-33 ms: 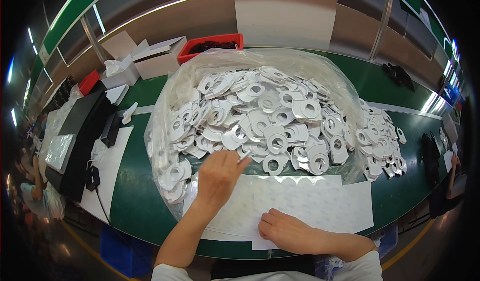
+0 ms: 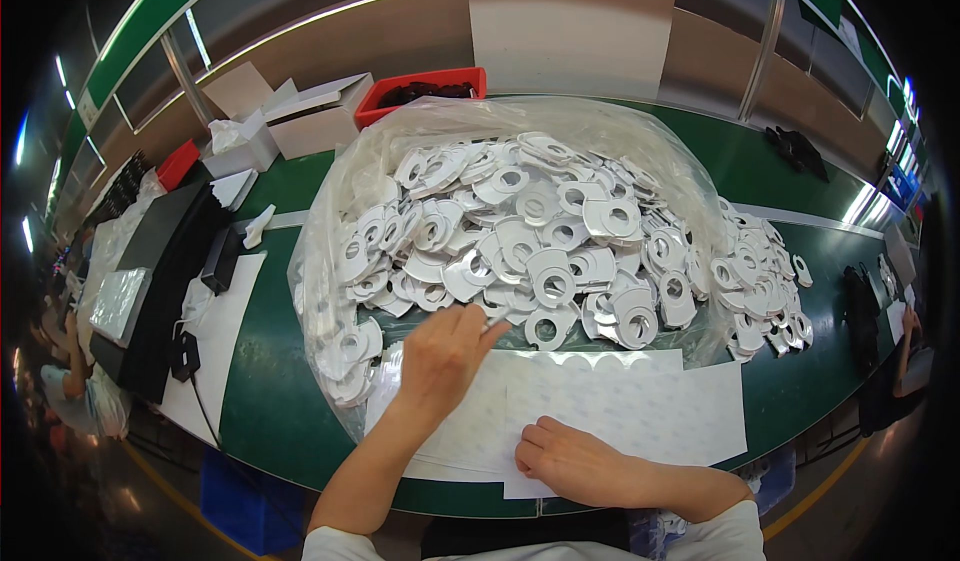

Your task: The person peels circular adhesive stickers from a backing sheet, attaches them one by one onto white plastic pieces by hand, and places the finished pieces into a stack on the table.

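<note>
My left hand (image 2: 438, 359) is closed in a pinch just before the front of the pile, with a small white piece (image 2: 494, 319) at its fingertips; its kind I cannot make out. My right hand (image 2: 572, 461) rests with curled fingers on the near part of the white sheets (image 2: 620, 411), and what lies under its fingertips is hidden. These sheets overlap each other, and pale round marks show on them. Behind them rises a heap of flat white plastic parts (image 2: 552, 279), each with a round hole, on a clear plastic bag (image 2: 325, 216).
More white parts (image 2: 762, 271) lie right of the bag on the green table (image 2: 258, 351). At the back stand a red bin (image 2: 372, 111) with dark items and an open white carton (image 2: 310, 126). Leftward are a black box (image 2: 220, 261) and a cable. People work at both sides.
My left hand has shifted very slightly, a little to the right and down. My right hand and the pile look the same.
</note>
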The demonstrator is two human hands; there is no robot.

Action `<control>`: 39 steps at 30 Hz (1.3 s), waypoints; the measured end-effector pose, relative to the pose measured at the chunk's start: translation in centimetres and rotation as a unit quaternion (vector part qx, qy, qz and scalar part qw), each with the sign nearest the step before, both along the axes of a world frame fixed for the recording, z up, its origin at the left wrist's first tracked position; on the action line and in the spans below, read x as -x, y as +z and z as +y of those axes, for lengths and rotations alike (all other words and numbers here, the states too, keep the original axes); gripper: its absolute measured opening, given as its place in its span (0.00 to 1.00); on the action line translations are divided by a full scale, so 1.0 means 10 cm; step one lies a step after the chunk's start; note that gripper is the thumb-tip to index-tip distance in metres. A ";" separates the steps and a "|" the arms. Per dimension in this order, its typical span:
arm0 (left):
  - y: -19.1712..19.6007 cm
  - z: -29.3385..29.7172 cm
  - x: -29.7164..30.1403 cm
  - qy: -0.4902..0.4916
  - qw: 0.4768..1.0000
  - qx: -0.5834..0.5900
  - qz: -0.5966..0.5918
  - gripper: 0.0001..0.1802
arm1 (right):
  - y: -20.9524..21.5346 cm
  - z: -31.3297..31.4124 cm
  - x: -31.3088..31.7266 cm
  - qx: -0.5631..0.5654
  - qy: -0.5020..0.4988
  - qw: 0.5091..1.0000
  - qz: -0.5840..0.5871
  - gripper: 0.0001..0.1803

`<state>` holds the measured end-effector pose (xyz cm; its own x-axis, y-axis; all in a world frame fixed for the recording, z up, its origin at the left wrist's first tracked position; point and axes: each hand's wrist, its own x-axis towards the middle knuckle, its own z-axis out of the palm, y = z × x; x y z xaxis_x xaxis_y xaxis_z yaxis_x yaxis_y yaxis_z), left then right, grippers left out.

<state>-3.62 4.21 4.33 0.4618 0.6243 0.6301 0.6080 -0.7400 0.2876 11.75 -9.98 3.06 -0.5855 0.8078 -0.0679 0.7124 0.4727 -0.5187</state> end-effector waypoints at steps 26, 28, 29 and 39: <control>-0.48 -0.31 -0.38 -0.309 0.312 0.798 -0.413 0.30 | 0.10 -0.02 0.02 -0.065 0.082 0.994 0.000 0.04; -0.50 -0.30 -0.38 -0.302 0.308 0.799 -0.418 0.30 | 0.10 -0.03 0.02 -0.050 0.128 0.990 -0.018 0.11; -0.51 -0.29 -0.39 -0.296 0.306 0.800 -0.423 0.30 | 0.11 -0.04 0.01 -0.049 0.127 0.991 -0.018 0.11; -0.39 -0.41 -0.39 -0.212 0.404 0.800 -0.391 0.37 | 0.26 0.30 -0.54 0.073 -0.165 0.823 0.538 0.07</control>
